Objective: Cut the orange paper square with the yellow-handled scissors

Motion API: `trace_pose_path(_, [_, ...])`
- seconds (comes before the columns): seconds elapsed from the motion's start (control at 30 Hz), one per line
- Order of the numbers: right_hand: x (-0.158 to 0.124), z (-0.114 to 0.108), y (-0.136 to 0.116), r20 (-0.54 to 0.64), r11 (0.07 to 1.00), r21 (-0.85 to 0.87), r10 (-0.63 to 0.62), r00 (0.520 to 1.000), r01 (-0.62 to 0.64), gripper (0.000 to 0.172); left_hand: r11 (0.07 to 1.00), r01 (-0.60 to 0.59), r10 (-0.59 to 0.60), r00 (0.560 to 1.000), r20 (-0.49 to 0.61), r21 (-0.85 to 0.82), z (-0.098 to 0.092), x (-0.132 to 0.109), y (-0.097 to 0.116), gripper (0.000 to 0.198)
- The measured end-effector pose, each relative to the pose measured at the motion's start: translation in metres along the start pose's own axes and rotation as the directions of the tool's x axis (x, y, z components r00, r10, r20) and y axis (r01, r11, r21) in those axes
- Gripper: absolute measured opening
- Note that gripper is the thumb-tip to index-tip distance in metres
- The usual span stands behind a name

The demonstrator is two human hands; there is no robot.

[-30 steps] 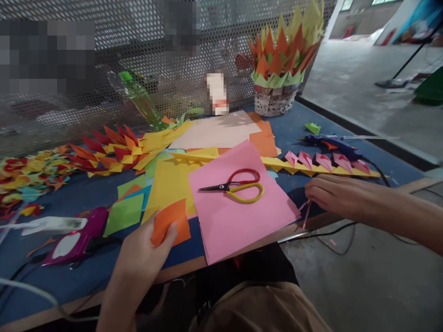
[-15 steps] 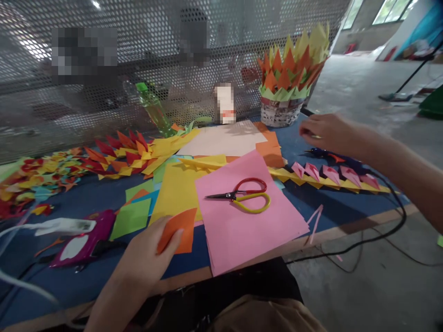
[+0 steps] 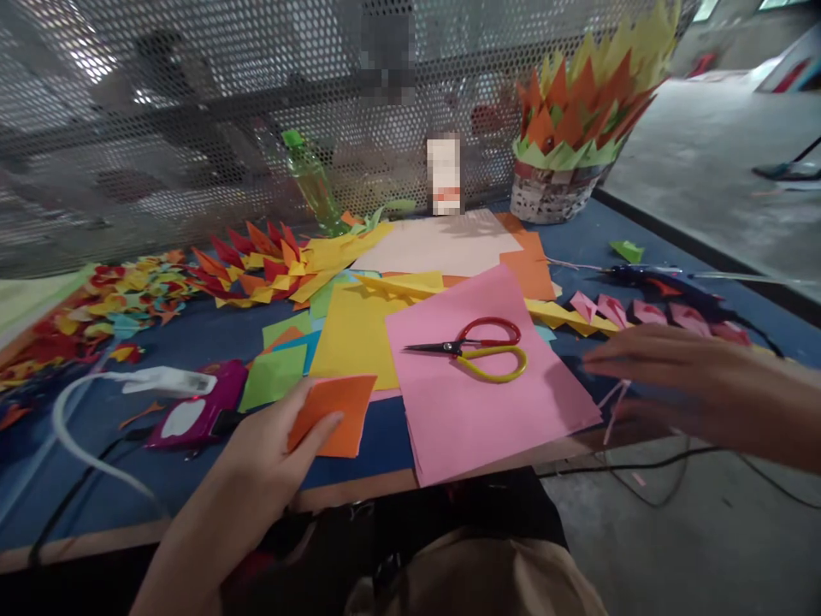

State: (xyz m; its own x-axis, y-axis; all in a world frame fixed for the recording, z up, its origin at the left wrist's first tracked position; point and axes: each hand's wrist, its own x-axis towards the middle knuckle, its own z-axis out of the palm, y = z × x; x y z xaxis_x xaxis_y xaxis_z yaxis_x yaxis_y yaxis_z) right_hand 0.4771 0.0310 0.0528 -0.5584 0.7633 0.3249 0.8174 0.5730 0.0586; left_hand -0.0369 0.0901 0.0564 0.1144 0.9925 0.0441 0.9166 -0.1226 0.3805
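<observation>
My left hand [image 3: 273,458] pinches a small orange paper square [image 3: 337,412] near the table's front edge. My right hand [image 3: 667,376] hovers flat and blurred over the right part of the blue table [image 3: 192,338], fingers spread, holding nothing, just right of the pink paper sheet [image 3: 475,402]. Thin pink paper strips [image 3: 612,406] lie under its fingers. Red and yellow scissors [image 3: 481,349] rest shut on the pink sheet. A chain of folded pink and yellow pieces [image 3: 616,312] runs behind my right hand.
A yellow sheet [image 3: 356,334], green squares [image 3: 275,376] and a magenta device [image 3: 198,415] with a white cable lie at left. Folded paper chains [image 3: 269,261], a green bottle [image 3: 314,184], a paper-spiked basket [image 3: 564,171] and a glue gun [image 3: 641,275] stand along the back and right.
My right hand came back from the far right near the basket to low over the table beside the pink sheet. My left hand kept the orange square. The view shifted slightly.
</observation>
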Motion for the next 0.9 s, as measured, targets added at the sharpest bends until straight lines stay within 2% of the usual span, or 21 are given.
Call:
trace_pose_path(0.07, [-0.025,0.012,-0.024,0.015,0.998,-0.041,-0.038,0.999,0.038,0.058,0.998,0.019,-0.017,0.999,0.04,-0.067,0.002,0.0,0.002,0.059])
trace_pose_path(0.13, [-0.043,0.022,-0.041,-0.029,0.996,-0.081,-0.044,0.999,0.042,0.069,0.984,0.022,-0.005,0.995,0.098,-0.175,0.005,0.0,0.003,0.061])
trace_pose_path(0.23, [-0.06,0.024,-0.055,-0.077,0.99,-0.125,-0.075,0.994,0.065,0.072,0.957,0.037,0.004,0.99,0.14,-0.289,0.006,0.003,0.0,0.059])
trace_pose_path(0.3, [-0.069,0.021,-0.058,-0.095,0.982,-0.163,-0.11,0.989,0.094,0.074,0.968,0.049,-0.021,0.993,0.115,-0.244,0.002,0.009,-0.002,0.057])
trace_pose_path(0.4, [-0.082,0.019,-0.056,-0.097,0.975,-0.174,-0.156,0.983,0.138,0.073,0.998,0.055,-0.055,0.997,0.048,-0.014,-0.011,0.018,0.0,0.051])
trace_pose_path(0.47, [-0.092,0.021,-0.053,-0.084,0.983,-0.141,-0.132,0.988,0.12,0.072,0.997,0.032,-0.036,0.998,0.054,0.069,-0.019,0.021,0.004,0.048])
trace_pose_path(0.6, [-0.105,0.026,-0.042,-0.096,0.999,-0.036,-0.013,0.995,0.01,0.067,0.994,-0.073,0.084,0.988,0.128,-0.085,-0.019,0.022,0.015,0.047])
trace_pose_path(0.73, [-0.09,0.022,-0.02,-0.18,1.0,-0.018,0.01,0.984,-0.013,0.062,0.97,-0.168,0.193,0.972,0.137,-0.177,-0.004,0.022,0.033,0.041])
trace_pose_path(0.87, [-0.04,0.005,0.008,-0.271,0.992,-0.119,0.016,0.962,-0.051,0.062,0.972,-0.187,0.206,0.97,0.127,-0.145,0.005,0.025,0.053,0.034])
trace_pose_path(0.9, [-0.024,-0.001,0.016,-0.257,0.991,-0.128,0.014,0.966,-0.048,0.058,0.974,-0.189,0.202,0.974,0.103,-0.125,0.004,0.026,0.056,0.032])
